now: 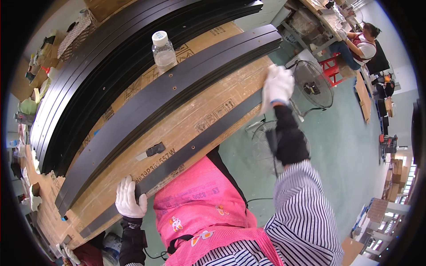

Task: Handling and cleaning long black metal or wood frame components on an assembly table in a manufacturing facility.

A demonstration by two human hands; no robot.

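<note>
A long dark grey strip (193, 147) with small holes lies along the near edge of the cardboard-covered table (248, 80). My left hand (130, 199), in a white glove, rests flat on the strip toward its left end, fingers stretched and thumb apart. At the strip's right end is my right hand (278, 84), also white-gloved and slightly blurred. Its fingers are curled over; whatever is under them is hidden. Between the strip and a stack of curved dark boards (128, 119) lies a utility knife (152, 151) with a black handle.
A clear bottle with a white cap (163, 52) stands behind the curved boards. Farther back lies a bigger stack of glossy black boards (71, 106). Floor fans (313, 84) and a red stool (329, 71) stand right. One person (363, 46) sits far right; another's gloved hands (66, 255) show lower left.
</note>
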